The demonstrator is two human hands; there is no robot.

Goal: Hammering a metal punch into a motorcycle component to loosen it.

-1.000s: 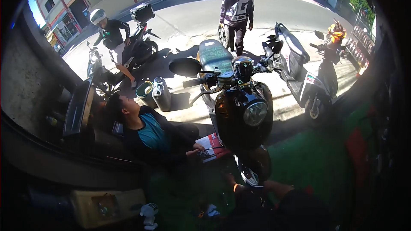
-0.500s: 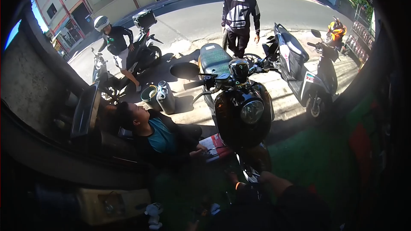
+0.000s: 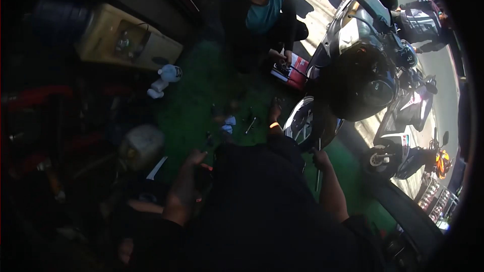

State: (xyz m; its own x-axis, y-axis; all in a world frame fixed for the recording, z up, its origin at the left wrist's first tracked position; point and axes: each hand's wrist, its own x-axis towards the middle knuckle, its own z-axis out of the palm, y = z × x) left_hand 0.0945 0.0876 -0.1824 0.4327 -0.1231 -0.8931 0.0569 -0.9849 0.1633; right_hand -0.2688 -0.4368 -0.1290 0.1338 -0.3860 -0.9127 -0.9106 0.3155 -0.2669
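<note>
My right hand is shut on an upright metal rod beside the front wheel of a black scooter. My left hand, at the lower middle left, is near a small red-orange item; shadow and blur hide whether it holds anything. Small tools and a pale blue crumpled item lie on the green floor ahead. A crouching person in a teal-fronted shirt has both hands at dark cables over a red-and-white box.
A beige cabinet with a large blue jug stands at left, near white bottles and a pale container. A white-and-black scooter, bottle rack and standing person are at right, toward the sunlit street.
The view has swung down and left, tilting the street to the right. My left forearm has come into clear view; my right hand now grips a rod beside the wheel.
</note>
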